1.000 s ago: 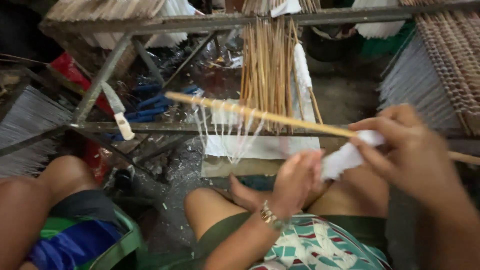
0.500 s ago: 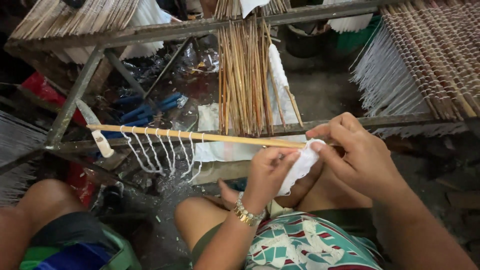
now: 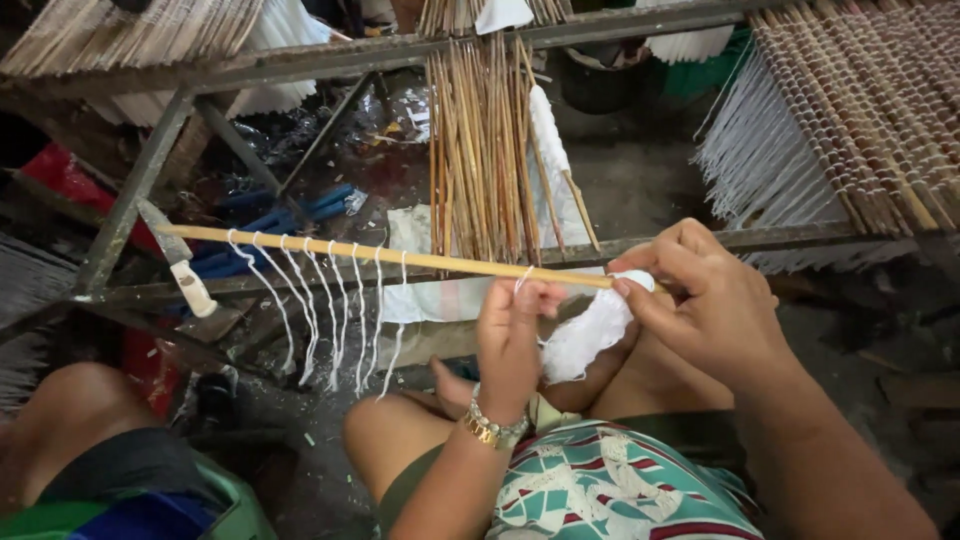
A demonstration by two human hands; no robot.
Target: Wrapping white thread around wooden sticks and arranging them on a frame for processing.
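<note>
A long thin bamboo stick (image 3: 420,257) lies level across the view, with several white strings (image 3: 320,310) tied along it and hanging down. My right hand (image 3: 705,300) grips the stick's right end together with a bundle of white strings (image 3: 590,335). My left hand (image 3: 512,335), with a metal bracelet at the wrist, pinches one white string against the stick just left of the right hand. Both hands are over my lap.
A metal frame (image 3: 330,55) stands in front, with a bunch of upright bamboo sticks (image 3: 480,150) leaning on it. Racks of strung sticks (image 3: 850,110) fill the right side. A knife (image 3: 180,265) rests at left. Another person's knee (image 3: 70,420) is at lower left.
The stick has slid left through my hands, and my hands have come closer together at its right end. The left hand now pinches a new string on the stick.
</note>
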